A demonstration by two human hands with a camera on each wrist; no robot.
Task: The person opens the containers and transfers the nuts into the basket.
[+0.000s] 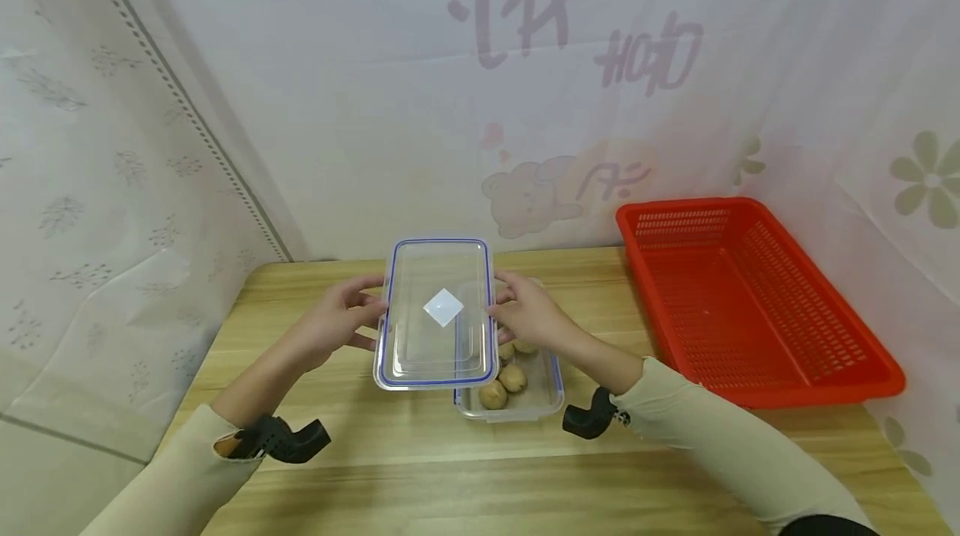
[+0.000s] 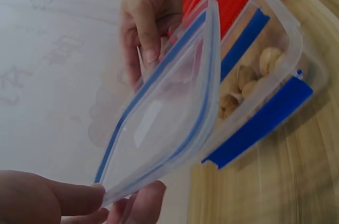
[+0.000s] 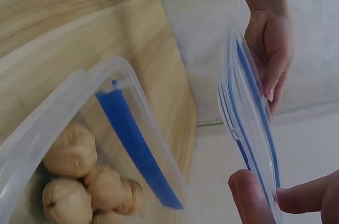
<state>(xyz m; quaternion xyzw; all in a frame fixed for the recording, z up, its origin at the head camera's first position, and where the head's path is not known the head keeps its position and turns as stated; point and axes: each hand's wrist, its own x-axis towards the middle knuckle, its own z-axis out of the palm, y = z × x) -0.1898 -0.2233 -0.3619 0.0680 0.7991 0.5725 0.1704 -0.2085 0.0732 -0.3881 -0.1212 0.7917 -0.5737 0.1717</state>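
A clear plastic lid [image 1: 420, 353] with a blue seal and a white diamond label is held up between both hands. My left hand [image 1: 341, 319] pinches its left edge, thumb on one face and fingers on the other. On the right edge, my right hand [image 1: 528, 311] pinches it the same way. Below and a little to the right stands a clear container [image 1: 525, 413] with blue side clips, partly hidden by the lid. Inside lie several round brown walnuts [image 3: 69, 150]. The lid is apart from the container, as the left wrist view shows.
A red plastic basket [image 1: 720, 294] with slotted walls stands at the right of the wooden table [image 1: 420, 469]. Printed white curtains [image 1: 375, 102] hang behind the table and along its sides. A black wrist camera [image 1: 288, 440] sits on each forearm.
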